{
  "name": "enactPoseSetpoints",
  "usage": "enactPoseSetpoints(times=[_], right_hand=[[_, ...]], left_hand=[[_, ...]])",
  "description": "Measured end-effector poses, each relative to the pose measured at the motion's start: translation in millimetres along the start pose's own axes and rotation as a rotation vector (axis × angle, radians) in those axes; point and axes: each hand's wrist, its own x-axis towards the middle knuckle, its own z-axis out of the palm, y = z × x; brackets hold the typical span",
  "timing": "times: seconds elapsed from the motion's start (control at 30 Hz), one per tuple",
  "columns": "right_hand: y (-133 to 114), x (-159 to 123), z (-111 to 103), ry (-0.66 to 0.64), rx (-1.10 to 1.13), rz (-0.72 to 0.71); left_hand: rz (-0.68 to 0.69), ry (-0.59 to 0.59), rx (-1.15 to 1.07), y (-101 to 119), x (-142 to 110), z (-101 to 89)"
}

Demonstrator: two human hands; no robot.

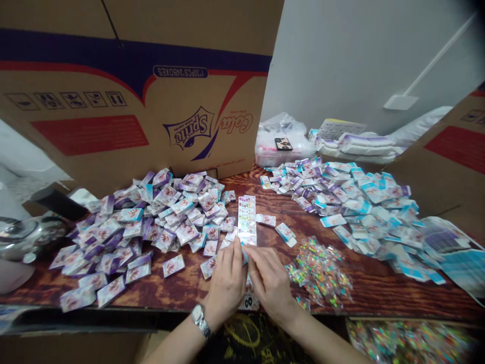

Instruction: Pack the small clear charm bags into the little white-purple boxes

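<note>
My left hand (226,279) and my right hand (270,281) meet at the near edge of the wooden table (379,288). Both pinch the lower end of a long narrow sticker strip (247,220) that lies flat and points away from me. My left wrist wears a watch (200,319). A small white and blue packet shows between the fingertips, partly hidden. A big heap of small purple and white packets (151,222) lies left of my hands. A pile of small clear bags with colourful bits (321,270) lies just right of my right hand.
Another heap of blue and white packets (356,202) covers the right side. A large cardboard box (132,86) stands at the back left, another box (450,156) at the right. A plastic tub with a phone on it (284,144) is at the back. A metal pot (26,237) sits far left.
</note>
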Motion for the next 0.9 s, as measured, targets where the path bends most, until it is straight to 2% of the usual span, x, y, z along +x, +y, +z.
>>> enactPoseSetpoints(times=[0.07,0.2,0.37,0.47,0.57,0.67,0.77,0.9], right_hand=[[1.1,-3.6,1.6,-0.003,0.006,0.000],[3.4,-6.9,3.3,0.003,0.044,0.153],[2.3,-12.2,8.4,-0.006,0.037,0.033],[2.1,-13.9,11.2,-0.032,0.068,0.130],[5.3,-13.5,12.2,-0.106,0.102,0.193],[12.6,-11.6,11.8,-0.230,0.129,0.186],[20.7,-5.8,11.7,-0.266,0.109,0.155],[36.0,13.2,15.3,-0.237,0.047,0.087]], left_hand=[[-0.006,-0.021,0.004,0.0,-1.0,0.5],[-0.041,-0.045,0.018,0.6,-0.8,-1.2],[-0.038,-0.043,0.019,0.1,3.2,-4.9],[-0.039,-0.058,0.029,0.1,3.9,-6.2],[-0.045,-0.088,0.080,-2.4,-0.4,-5.3],[0.002,-0.185,0.177,-17.7,-1.8,-9.0],[0.009,-0.230,0.347,-53.4,16.2,-34.6],[-0.183,-0.080,0.576,-115.3,69.7,-102.5]])
